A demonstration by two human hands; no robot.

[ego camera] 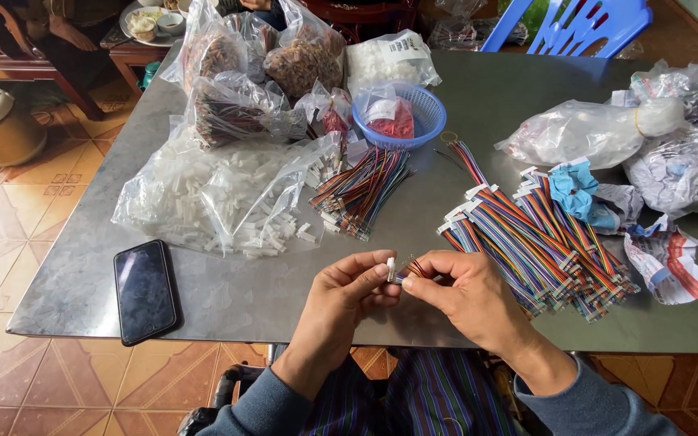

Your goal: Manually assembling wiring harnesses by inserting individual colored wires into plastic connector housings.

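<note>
While pinched upright in the left hand grip, white connector faces wire ends pinched in the right hand, lying crosswise, just beside.

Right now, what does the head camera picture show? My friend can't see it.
Two hands meet over a grey metal table: the left hand pinches a small white connector, and the right hand holds rainbow-coloured wires against it. Finished wire bundles lie right; a black phone lies left.

Grey metal table, tiled floor, blue chair
</note>
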